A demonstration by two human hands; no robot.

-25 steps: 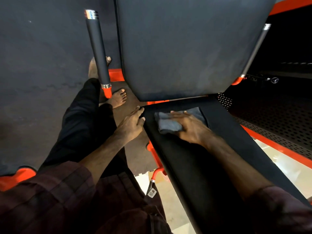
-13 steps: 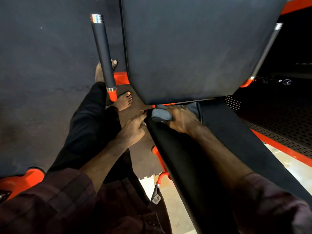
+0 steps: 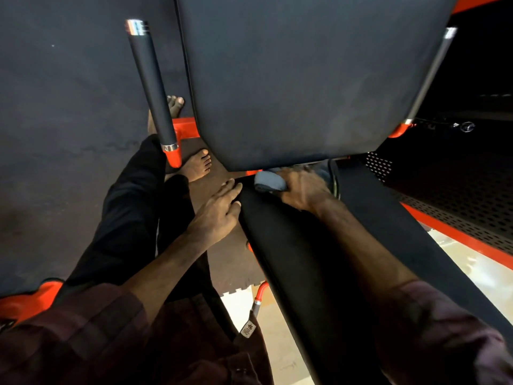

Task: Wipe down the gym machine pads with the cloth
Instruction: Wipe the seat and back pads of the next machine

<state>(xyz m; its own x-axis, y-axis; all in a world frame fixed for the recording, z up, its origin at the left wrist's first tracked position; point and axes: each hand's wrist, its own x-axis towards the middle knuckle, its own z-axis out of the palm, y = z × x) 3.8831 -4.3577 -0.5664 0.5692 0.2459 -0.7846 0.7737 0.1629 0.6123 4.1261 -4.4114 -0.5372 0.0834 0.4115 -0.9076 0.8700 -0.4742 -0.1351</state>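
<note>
A black seat pad (image 3: 299,262) runs from the lower right up to a large dark back pad (image 3: 299,79) that stands above it. My right hand (image 3: 302,191) presses a bunched grey cloth (image 3: 269,183) against the far left corner of the seat pad, right under the back pad's lower edge. Part of the cloth is hidden under my fingers. My left hand (image 3: 219,212) rests with fingers spread on the seat pad's left edge, just left of the cloth, holding nothing.
A black foam-covered handle (image 3: 151,87) with an orange base rises left of the back pad; a second handle (image 3: 429,73) rises at the right. My bare feet (image 3: 197,163) stand on dark rubber flooring. An orange frame and a perforated black panel (image 3: 458,207) lie to the right.
My right hand has slid the cloth from the middle of the seat pad's far end toward its far left corner, bunching it up. My left hand stays on the pad's edge.
</note>
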